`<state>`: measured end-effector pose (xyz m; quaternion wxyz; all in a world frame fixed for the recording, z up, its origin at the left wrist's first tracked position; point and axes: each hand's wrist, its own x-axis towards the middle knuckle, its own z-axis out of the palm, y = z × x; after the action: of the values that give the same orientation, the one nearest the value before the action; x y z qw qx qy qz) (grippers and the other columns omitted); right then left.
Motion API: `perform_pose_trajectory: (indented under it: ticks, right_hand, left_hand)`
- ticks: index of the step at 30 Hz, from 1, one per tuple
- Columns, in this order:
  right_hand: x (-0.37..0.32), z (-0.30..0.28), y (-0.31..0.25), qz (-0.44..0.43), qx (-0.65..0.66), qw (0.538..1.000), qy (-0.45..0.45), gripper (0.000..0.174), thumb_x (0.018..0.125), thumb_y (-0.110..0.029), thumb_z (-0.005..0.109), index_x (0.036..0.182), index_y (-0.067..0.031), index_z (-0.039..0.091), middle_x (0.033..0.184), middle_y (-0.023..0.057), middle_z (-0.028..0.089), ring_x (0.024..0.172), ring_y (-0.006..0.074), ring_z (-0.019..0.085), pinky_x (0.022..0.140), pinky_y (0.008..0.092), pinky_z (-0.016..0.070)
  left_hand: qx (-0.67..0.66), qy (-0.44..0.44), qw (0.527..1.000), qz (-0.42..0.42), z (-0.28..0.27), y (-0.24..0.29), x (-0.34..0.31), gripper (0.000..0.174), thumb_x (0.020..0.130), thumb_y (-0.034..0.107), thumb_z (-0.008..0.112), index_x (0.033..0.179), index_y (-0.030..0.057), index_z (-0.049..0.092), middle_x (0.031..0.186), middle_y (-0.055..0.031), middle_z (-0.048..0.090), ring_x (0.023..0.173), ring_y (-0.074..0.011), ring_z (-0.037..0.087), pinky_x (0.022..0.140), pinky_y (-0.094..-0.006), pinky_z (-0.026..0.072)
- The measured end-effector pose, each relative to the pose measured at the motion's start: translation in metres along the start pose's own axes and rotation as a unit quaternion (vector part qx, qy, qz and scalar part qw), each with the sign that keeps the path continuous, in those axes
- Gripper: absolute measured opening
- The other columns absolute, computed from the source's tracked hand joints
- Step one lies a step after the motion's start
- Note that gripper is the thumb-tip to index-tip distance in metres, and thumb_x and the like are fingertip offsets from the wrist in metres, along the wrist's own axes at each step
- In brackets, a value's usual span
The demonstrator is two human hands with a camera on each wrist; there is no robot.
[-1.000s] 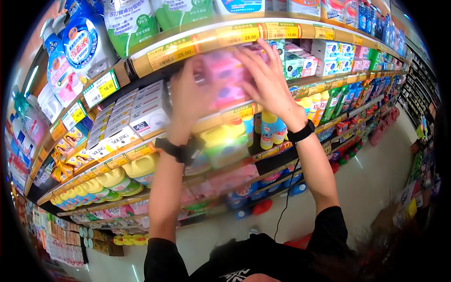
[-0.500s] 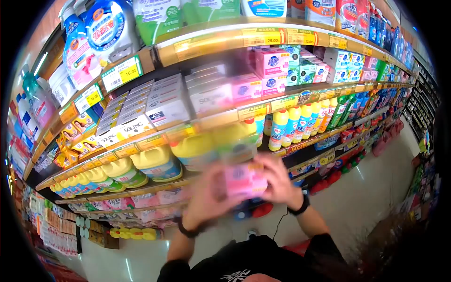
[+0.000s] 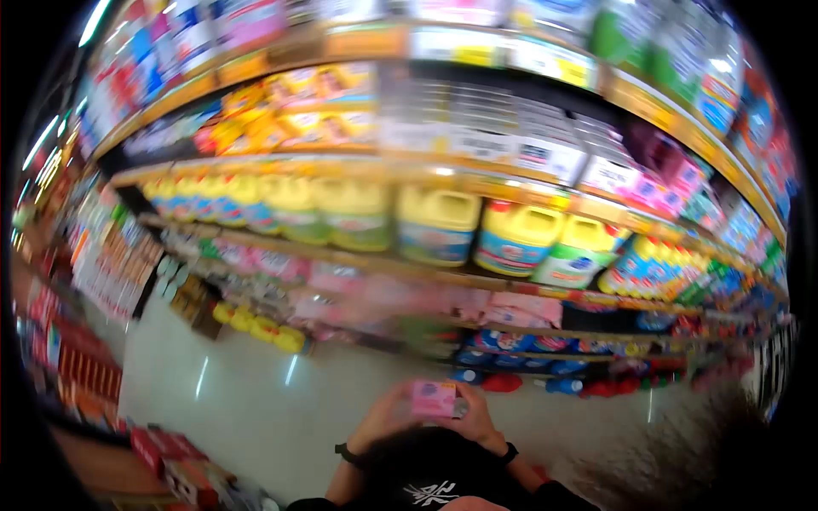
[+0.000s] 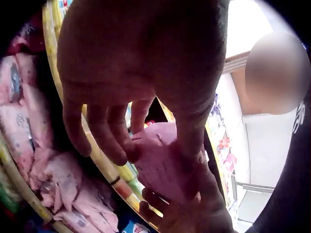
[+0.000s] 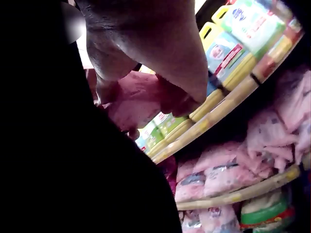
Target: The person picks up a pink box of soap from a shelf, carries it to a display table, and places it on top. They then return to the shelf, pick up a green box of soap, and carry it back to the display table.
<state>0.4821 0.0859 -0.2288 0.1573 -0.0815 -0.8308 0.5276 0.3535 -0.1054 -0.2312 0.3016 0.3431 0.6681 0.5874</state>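
A small pink box (image 3: 434, 398) is held low in front of my chest, between both hands. My left hand (image 3: 390, 412) grips its left side and my right hand (image 3: 474, 414) grips its right side. The left wrist view has my left fingers (image 4: 114, 141) curled over the pink box (image 4: 163, 167), with the other hand's fingers (image 4: 153, 206) under it. From the right wrist, the pink box (image 5: 133, 102) shows tucked under my right hand's fingers (image 5: 172, 99). The box's print is too blurred to read.
Store shelves fill the view ahead. Yellow jugs (image 3: 437, 226) stand on a middle shelf, pink soft packs (image 3: 511, 308) below them, and blue bottles (image 3: 520, 344) lower down. A pale shiny floor (image 3: 256, 400) lies in front. Red boxes (image 3: 166, 451) sit at the lower left.
Both hands have taken the pink box off the upper shelf and brought it down to chest height. The head view has swung, and the shelves now look blurred.
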Motion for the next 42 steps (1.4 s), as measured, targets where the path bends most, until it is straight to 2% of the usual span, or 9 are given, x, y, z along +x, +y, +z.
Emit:
perform_pose_trajectory:
  ticks: [5,8,15,18,21,24,29,36,42]
  right_hand:
    - [0.016,0.075,-0.017,-0.024,0.061,0.991,-0.117,0.06,0.072,-0.027,0.089,0.122,-0.0078,0.061,0.117,0.0124,0.066,0.106,0.0278,0.065,0.093,0.0393,0.0499]
    - [0.024,0.118,-0.027,-0.065,0.023,0.98,-0.187,0.079,0.066,-0.026,0.092,0.131,0.0005,0.056,0.118,0.0145,0.062,0.105,0.0254,0.065,0.091,0.0349,0.0525]
    - [0.041,0.237,-0.034,-0.13,0.041,0.933,-0.334,0.079,0.065,-0.028,0.093,0.129,-0.0001,0.057,0.119,0.0158,0.062,0.107,0.0287,0.063,0.093,0.0376,0.0508]
    - [0.044,0.269,-0.064,-0.166,0.016,0.905,-0.391,0.08,0.064,-0.029,0.093,0.129,-0.0017,0.057,0.118,0.0163,0.062,0.109,0.0308,0.063,0.094,0.039,0.0498]
    - [0.042,0.301,-0.073,-0.154,0.023,0.883,-0.443,0.082,0.064,-0.03,0.093,0.131,-0.0032,0.055,0.118,0.0169,0.063,0.111,0.0322,0.062,0.096,0.0394,0.0485]
    - [0.04,0.335,-0.062,-0.148,0.036,0.862,-0.483,0.086,0.065,-0.029,0.093,0.135,-0.0034,0.051,0.12,0.0181,0.062,0.114,0.033,0.061,0.098,0.0394,0.0477]
    - [0.054,0.397,-0.059,-0.165,0.03,0.817,-0.552,0.088,0.069,-0.025,0.09,0.141,-0.0025,0.044,0.123,0.0198,0.061,0.116,0.0331,0.06,0.099,0.0398,0.0472]
    - [0.091,0.513,-0.096,-0.174,0.044,0.762,-0.623,0.083,0.075,-0.02,0.084,0.144,-0.0026,0.04,0.126,0.0214,0.06,0.117,0.0342,0.061,0.099,0.0404,0.0483]
    - [0.139,0.616,-0.143,-0.148,0.081,0.746,-0.644,0.084,0.076,-0.025,0.085,0.144,-0.003,0.04,0.125,0.0217,0.061,0.113,0.0314,0.063,0.095,0.0401,0.051]
  left_hand:
    - [0.101,0.081,0.992,-0.004,-0.054,-0.025,-0.074,0.068,0.077,0.021,0.084,0.133,0.0018,0.053,0.121,-0.0135,0.066,0.11,-0.0253,0.063,0.097,-0.0373,0.0487]
    - [0.116,0.139,0.983,-0.014,-0.077,-0.037,-0.118,0.066,0.077,0.023,0.083,0.133,0.0021,0.054,0.12,-0.0144,0.065,0.109,-0.0266,0.063,0.097,-0.0378,0.0487]
    - [0.158,0.31,0.936,-0.047,-0.119,-0.066,-0.219,0.068,0.077,0.027,0.084,0.132,0.0014,0.054,0.121,-0.0156,0.065,0.11,-0.0274,0.063,0.098,-0.0385,0.0482]
    - [0.085,0.317,0.94,-0.094,-0.131,-0.059,-0.258,0.076,0.077,0.037,0.082,0.137,0.0023,0.05,0.128,-0.019,0.061,0.118,-0.0339,0.06,0.102,-0.0428,0.0454]
    - [0.114,0.377,0.913,-0.104,-0.131,-0.077,-0.288,0.067,0.077,0.027,0.084,0.131,0.0015,0.055,0.119,-0.0155,0.066,0.11,-0.0265,0.064,0.098,-0.0379,0.048]
    - [0.089,0.418,0.897,-0.115,-0.134,-0.095,-0.311,0.066,0.077,0.027,0.084,0.13,0.0013,0.056,0.12,-0.0159,0.066,0.113,-0.0275,0.063,0.099,-0.0374,0.0477]
    - [0.083,0.48,0.859,-0.156,-0.152,-0.111,-0.334,0.079,0.076,0.037,0.083,0.139,0.003,0.047,0.133,-0.021,0.058,0.123,-0.0364,0.056,0.105,-0.0432,0.0433]
    - [0.078,0.545,0.817,-0.173,-0.237,-0.112,-0.371,0.073,0.073,0.028,0.087,0.132,0.0011,0.052,0.124,-0.0171,0.064,0.12,-0.029,0.061,0.103,-0.0397,0.0458]
    - [0.117,0.576,0.786,-0.193,-0.342,-0.129,-0.401,0.071,0.077,0.028,0.085,0.133,0.0007,0.051,0.123,-0.0185,0.066,0.116,-0.0295,0.063,0.101,-0.0403,0.0476]
